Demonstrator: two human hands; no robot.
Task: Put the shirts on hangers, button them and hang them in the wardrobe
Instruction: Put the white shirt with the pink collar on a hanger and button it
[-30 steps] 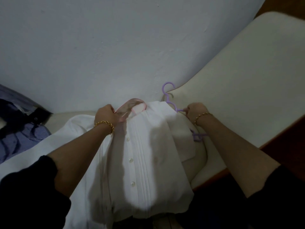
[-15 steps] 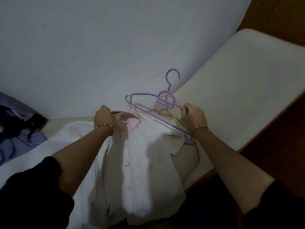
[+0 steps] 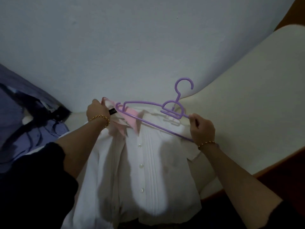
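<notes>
Pale wall (image 3: 148, 38) fills the upper part of the head view. Below it a cream padded surface (image 3: 239, 104) runs off to the right, with a wooden edge (image 3: 280, 164) along its near side. A heap of blue clothes (image 3: 24, 123) sits at the far left.

The white shirt (image 3: 148, 171) lies front-up on the cream surface, collar away from the person and hem toward them. 3 buttons show down the placket, and I cannot tell whether they are fastened. The pink collar lining (image 3: 132, 118) is spread open at the neck.

The purple hanger (image 3: 165, 130) is over the collar and not yet inside the shirt. Its hook points up against the wall. Its long axis runs across the shoulders, from a far-left tip to a nearer right end.

The right hand (image 3: 202, 128) has its fingers curled round that right end. The left hand (image 3: 97, 111) pinches the collar fabric and lifts it beside a small black label (image 3: 113, 111). Each of the 2 wrists wears a gold bracelet.

What matters for the next move is that the hanger's free left tip lies just beside the lifted collar, on the left hand's side. The step in hand looks to be feeding that tip through the neck opening into the left shoulder. The right hand would push along the hanger's axis while the left keeps the opening wide.
</notes>
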